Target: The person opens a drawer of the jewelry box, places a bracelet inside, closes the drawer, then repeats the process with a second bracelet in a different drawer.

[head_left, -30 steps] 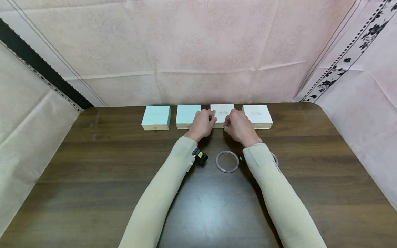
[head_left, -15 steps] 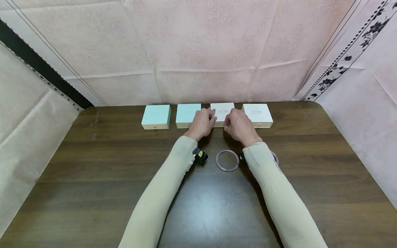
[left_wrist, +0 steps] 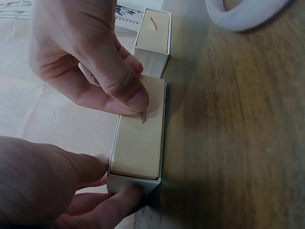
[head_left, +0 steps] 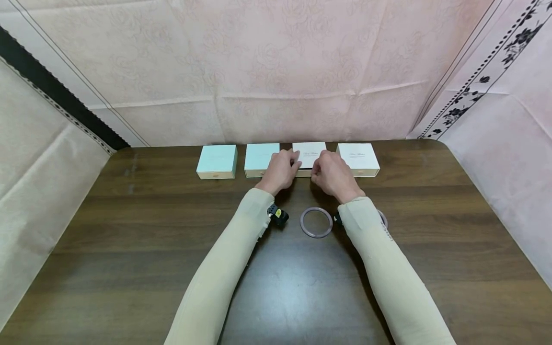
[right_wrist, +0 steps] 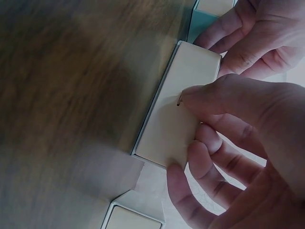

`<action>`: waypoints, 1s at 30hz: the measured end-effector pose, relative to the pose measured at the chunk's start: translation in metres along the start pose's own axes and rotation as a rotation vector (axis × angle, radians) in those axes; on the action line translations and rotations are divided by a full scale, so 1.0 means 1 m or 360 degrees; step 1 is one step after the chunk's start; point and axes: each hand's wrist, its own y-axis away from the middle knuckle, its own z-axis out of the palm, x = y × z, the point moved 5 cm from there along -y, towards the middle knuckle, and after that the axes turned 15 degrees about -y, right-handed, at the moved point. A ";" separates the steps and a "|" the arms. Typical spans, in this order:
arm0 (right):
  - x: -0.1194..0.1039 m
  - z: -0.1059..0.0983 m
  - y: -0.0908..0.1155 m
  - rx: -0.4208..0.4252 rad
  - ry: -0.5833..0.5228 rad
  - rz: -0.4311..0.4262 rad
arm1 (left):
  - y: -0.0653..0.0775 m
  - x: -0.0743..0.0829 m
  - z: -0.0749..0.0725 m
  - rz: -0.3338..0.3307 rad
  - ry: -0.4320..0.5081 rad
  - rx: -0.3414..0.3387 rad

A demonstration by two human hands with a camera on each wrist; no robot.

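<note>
A white drawer box (head_left: 309, 152) with faint lettering on its lid stands at the table's back edge, third from the left in a row of boxes. At its left end my left hand (head_left: 279, 170) grips it, fingers and thumb against its sides. My right hand (head_left: 335, 177) pinches the small pull tab (right_wrist: 178, 101) on the cream drawer front (left_wrist: 138, 148) between thumb and forefinger. In both wrist views the drawer front sits within the box's sleeve. The other right fingers curl near the box's lid in the right wrist view.
Two mint boxes, one far left (head_left: 217, 160) and one (head_left: 260, 155) behind my left hand, share the row with another white box (head_left: 358, 158) at right. A pale purple ring (head_left: 316, 235) lies between my forearms; a second ring (head_left: 383, 220) is partly hidden by my right sleeve.
</note>
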 end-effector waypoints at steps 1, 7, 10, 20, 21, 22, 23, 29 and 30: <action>0.000 0.000 0.000 -0.0001 -0.0001 0.0002 | 0.000 0.000 0.000 -0.0003 -0.0004 -0.0003; -0.001 0.000 0.001 -0.0005 -0.0006 0.0009 | 0.002 0.000 -0.001 0.0009 -0.0007 0.0010; -0.001 -0.001 0.002 -0.0005 -0.0015 0.0010 | 0.002 0.000 -0.001 0.0024 -0.0007 0.0016; -0.003 -0.002 0.003 -0.0022 -0.0030 0.0021 | 0.003 -0.001 -0.002 -0.0002 0.0054 -0.0002; -0.003 -0.002 0.003 -0.0023 -0.0030 0.0021 | 0.003 -0.001 -0.001 -0.0002 0.0056 -0.0004; -0.003 -0.002 0.003 -0.0023 -0.0032 0.0022 | 0.003 -0.001 -0.001 -0.0002 0.0057 -0.0007; -0.002 -0.002 0.003 -0.0023 -0.0035 0.0023 | 0.003 -0.001 -0.001 -0.0001 0.0059 -0.0009; -0.002 -0.002 0.003 -0.0016 -0.0039 0.0019 | 0.002 -0.001 -0.001 0.0002 0.0055 -0.0008; -0.002 -0.002 0.003 -0.0017 -0.0036 0.0019 | 0.002 -0.001 -0.001 0.0002 0.0053 -0.0011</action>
